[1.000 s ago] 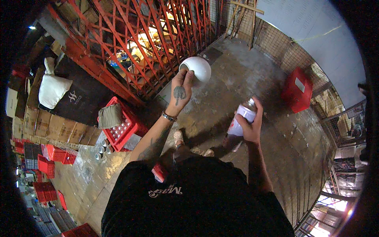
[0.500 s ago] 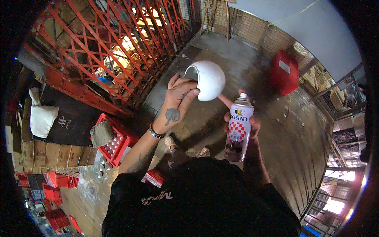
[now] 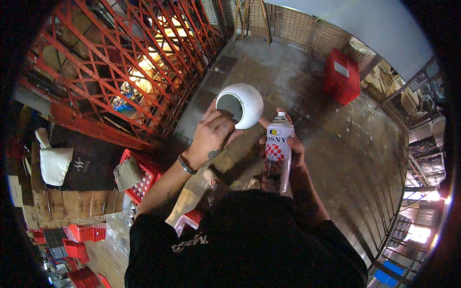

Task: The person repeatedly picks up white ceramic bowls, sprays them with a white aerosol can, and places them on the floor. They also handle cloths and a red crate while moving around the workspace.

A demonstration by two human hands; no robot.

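My left hand (image 3: 211, 137) grips a white hollow globe (image 3: 252, 103) by the edge of its round opening, thumb and fingers closed on the rim. The opening faces left and toward me, showing a greyish inside. Just right of the globe, my right hand (image 3: 297, 150) is wrapped around a spray can (image 3: 276, 165) with a white nozzle on top and a red-and-white checkered pattern. The can stands upright, apart from the globe. Part of the right hand is hidden behind the can. No spray is visible.
A red folding lattice gate (image 3: 110, 72) runs along the left. Beside it stand a red crate (image 3: 146, 177) and stacked cardboard boxes (image 3: 72, 205). A red box (image 3: 342, 79) sits on the floor at the far right. Another red crate (image 3: 192, 218) lies near my feet.
The globe has turned so its opening shows more toward me, and it sits slightly farther left. The spray can has shifted left and a little up with my right hand.
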